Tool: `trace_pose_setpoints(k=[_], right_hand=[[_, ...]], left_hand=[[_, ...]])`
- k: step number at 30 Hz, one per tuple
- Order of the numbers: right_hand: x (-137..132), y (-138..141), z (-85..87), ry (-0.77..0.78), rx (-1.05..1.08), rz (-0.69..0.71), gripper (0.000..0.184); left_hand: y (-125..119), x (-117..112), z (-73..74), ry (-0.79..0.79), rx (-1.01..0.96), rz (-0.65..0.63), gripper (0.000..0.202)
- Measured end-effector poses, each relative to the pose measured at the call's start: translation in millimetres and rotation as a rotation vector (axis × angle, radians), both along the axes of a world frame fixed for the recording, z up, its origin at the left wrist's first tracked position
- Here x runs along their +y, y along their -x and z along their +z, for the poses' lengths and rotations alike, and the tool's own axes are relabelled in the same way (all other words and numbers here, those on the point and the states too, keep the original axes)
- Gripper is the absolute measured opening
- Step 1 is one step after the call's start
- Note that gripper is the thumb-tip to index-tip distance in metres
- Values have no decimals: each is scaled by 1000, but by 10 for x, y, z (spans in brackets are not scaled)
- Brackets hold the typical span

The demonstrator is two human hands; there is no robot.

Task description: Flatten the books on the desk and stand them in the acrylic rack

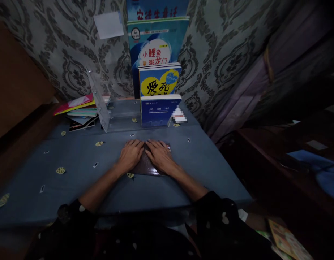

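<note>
A dark book (146, 167) lies flat on the blue-grey tablecloth (102, 187) in the middle of the table. My left hand (131, 154) rests flat on its left part, fingers stretched forward. My right hand (160, 155) lies flat on its right part, fingers stretched too, touching the left hand at the middle. Most of the book's cover is hidden beneath both hands.
A clear acrylic book stand (102, 104) at the back holds several upright books (159, 86), the front one blue (156, 112). A pile of flat books (80, 112) lies at the back left. A patterned curtain hangs behind. Dark furniture stands to the right; books (287, 240) lie on the floor.
</note>
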State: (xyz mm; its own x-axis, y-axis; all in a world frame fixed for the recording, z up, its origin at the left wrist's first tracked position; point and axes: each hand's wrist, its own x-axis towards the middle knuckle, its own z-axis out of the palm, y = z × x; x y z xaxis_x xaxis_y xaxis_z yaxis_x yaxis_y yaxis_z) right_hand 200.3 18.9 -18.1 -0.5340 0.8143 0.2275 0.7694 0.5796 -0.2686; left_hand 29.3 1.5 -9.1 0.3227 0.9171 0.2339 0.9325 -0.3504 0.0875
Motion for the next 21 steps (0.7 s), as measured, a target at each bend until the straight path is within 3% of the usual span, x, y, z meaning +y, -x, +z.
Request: trace_pose_setpoints(k=[6, 14, 21], right_hand=[[-26, -24, 0, 6, 3, 6, 46], [-176, -183, 27, 31, -40, -98, 47], [-120, -172, -9, 51, -10, -86, 47]], left_hand=[[-32, -8, 33, -8, 10, 22, 31], [-51, -70, 68, -12, 44, 52, 30], [-26, -12, -31, 14, 8, -37, 39]])
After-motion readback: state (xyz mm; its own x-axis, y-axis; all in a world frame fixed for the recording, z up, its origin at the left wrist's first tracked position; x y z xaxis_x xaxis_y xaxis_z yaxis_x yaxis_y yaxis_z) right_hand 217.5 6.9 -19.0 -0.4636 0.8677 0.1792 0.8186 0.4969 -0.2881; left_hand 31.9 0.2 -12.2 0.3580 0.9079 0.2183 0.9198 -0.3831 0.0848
